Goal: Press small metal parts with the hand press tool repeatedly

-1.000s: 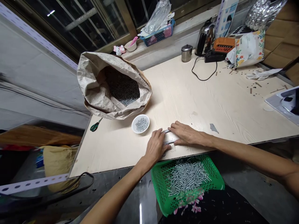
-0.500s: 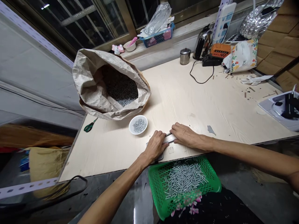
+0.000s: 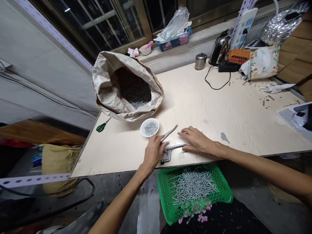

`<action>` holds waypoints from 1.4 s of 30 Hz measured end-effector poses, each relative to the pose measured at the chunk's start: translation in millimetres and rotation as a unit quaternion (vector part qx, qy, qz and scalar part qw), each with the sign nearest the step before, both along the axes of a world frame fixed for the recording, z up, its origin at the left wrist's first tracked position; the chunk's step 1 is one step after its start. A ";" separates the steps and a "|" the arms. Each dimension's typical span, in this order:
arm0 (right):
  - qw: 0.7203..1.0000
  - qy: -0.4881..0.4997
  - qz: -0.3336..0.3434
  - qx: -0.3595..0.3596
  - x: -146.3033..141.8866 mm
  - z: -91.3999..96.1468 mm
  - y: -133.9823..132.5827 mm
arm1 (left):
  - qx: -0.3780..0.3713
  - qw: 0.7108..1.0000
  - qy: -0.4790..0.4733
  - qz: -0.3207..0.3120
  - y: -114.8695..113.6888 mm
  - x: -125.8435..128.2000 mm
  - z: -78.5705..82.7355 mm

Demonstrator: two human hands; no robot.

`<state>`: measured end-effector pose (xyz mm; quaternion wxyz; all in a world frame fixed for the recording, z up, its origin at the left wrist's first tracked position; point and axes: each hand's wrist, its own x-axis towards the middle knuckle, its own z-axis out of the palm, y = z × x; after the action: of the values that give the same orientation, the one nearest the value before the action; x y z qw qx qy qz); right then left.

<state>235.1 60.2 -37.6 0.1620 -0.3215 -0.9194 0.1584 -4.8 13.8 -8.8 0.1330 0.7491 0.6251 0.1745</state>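
On the table's front edge lies a silvery two-handled press tool [image 3: 168, 154], shaped like a garlic press, its handles spread apart. My left hand [image 3: 153, 152] is closed over its hinged end, and the fingers partly hide what is there. My right hand [image 3: 195, 139] is open, fingers apart, with the thumb by the end of the lower handle; whether it touches I cannot tell. Just beyond my left hand stands a white bowl [image 3: 149, 127] of small shiny metal pins. Below the edge, a green basket [image 3: 165, 211] on the lap holds many similar silvery pieces.
A large open sack [image 3: 104, 84] of dark and shiny small pieces stands at the back left. Green-handled scissors [image 3: 100, 127] lie left of it. A metal canister [image 3: 201, 61], a kettle [image 3: 219, 48] and an orange box [image 3: 238, 57] are at the back right.
The tool's handles have swung from together to apart. My right hand has loosened its grip on them, while my left hand stays at the hinged end. The view has shifted slightly.
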 end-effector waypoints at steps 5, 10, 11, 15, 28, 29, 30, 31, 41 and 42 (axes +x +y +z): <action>1.000 -0.007 -0.001 -0.006 -18.2 -1.7 -10.5 | -0.116 0.980 0.043 0.155 -20.9 -19.3 7.1; 1.000 -0.016 0.000 0.016 -37.4 -18.6 -10.9 | -0.263 0.950 0.065 0.155 -21.8 -13.6 -2.7; 1.000 -0.012 -0.001 0.020 -38.5 -21.7 -9.8 | -0.265 0.951 0.078 0.140 -20.8 -15.2 -3.7; 0.999 0.008 -0.016 0.035 -35.7 -29.0 -4.6 | -0.221 0.959 0.146 0.102 -26.9 -24.0 3.6; 0.997 0.057 -0.041 0.042 -34.1 -35.1 -6.4 | -0.031 0.976 0.199 0.087 25.9 -27.8 32.4; 0.996 0.061 -0.042 0.042 -34.2 -35.6 -6.4 | -0.030 0.972 0.223 0.073 41.6 -36.5 27.4; 0.996 0.065 -0.042 0.043 -34.2 -36.0 -6.4 | -0.039 0.967 0.246 0.044 55.1 -43.8 22.6; 0.996 0.066 -0.042 0.042 -34.3 -36.6 -6.3 | -0.049 0.963 0.263 0.013 66.0 -49.4 18.4; 0.997 0.048 -0.040 0.045 -37.8 -37.2 -4.1 | -0.078 0.948 0.275 -0.138 94.3 -58.2 7.7; 0.997 0.047 -0.040 0.048 -38.0 -36.9 -3.7 | -0.070 0.953 0.262 -0.133 93.8 -58.5 9.5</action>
<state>197.2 56.4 -74.5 0.2268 -0.3424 -0.9036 0.1223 -63.3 107.6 0.7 0.0390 0.8338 0.5430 -0.0915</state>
